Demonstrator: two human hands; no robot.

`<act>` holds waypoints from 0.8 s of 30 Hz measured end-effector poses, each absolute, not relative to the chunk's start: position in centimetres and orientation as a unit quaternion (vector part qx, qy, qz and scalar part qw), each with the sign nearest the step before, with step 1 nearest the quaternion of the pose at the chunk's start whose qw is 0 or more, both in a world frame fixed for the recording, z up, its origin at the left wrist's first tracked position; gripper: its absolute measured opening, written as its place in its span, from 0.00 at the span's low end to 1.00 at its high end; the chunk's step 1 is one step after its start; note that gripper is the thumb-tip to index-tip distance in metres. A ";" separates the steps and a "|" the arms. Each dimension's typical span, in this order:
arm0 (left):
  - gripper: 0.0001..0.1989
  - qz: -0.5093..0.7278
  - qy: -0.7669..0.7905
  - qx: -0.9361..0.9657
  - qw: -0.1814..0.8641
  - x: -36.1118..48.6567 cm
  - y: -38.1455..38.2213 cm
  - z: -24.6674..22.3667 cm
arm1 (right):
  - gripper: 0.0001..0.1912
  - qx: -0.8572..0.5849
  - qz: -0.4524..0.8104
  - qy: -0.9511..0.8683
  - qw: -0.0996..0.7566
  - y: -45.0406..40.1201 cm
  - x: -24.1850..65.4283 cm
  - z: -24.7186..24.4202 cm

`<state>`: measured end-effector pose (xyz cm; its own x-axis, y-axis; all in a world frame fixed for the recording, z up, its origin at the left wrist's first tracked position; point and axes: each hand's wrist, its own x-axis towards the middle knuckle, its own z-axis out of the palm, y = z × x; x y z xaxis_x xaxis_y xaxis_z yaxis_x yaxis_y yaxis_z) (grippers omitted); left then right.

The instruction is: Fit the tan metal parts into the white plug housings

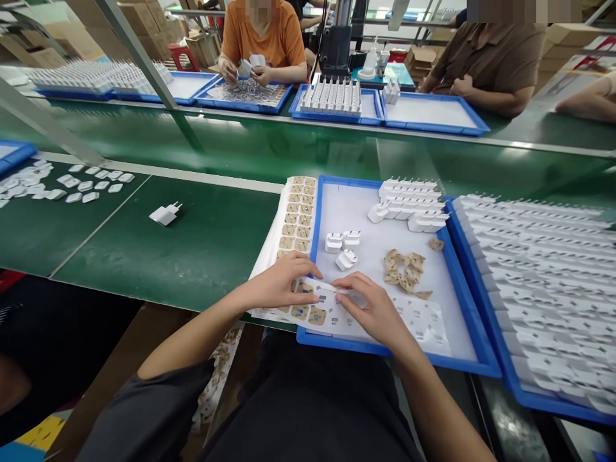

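A white sticker sheet lies across the front of a blue-rimmed tray, with several tan stickers at its left end and bare backing to the right. My left hand grips the sheet's left part, thumb and fingers at its upper edge. My right hand pinches the same sheet a little further right; what lies under its fingertips is hidden. Just beyond my hands stand three white plug adapters. Crumpled tan scraps lie to their right.
Rows of white adapters stand at the tray's back. A full adapter tray adjoins on the right. Left are a stack of sticker sheets, a lone plug adapter and loose white pieces. People work across the green bench.
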<state>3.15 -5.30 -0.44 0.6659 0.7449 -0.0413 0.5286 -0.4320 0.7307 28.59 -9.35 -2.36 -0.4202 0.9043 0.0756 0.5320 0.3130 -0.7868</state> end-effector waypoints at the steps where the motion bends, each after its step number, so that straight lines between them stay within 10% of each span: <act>1: 0.22 0.121 0.381 0.820 0.410 3.2 -5.3 0.0 | 0.10 -0.469 0.351 -0.761 0.279 -9.5 28.7 -2.2; 10: 0.20 0.084 0.344 0.604 0.714 3.9 -5.0 -0.3 | 0.13 -0.331 0.127 -0.856 0.377 -11.1 27.8 -1.8; 24: 0.25 0.097 0.335 0.535 0.769 5.0 -4.8 -0.7 | 0.07 -0.318 0.186 -0.847 0.382 -11.8 28.1 -2.4</act>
<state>5.03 -4.80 -0.71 0.7565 0.5077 -0.4123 0.2097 0.4088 0.8882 28.09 -11.84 -2.35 -0.5056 0.6809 0.5298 0.3965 0.7288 -0.5583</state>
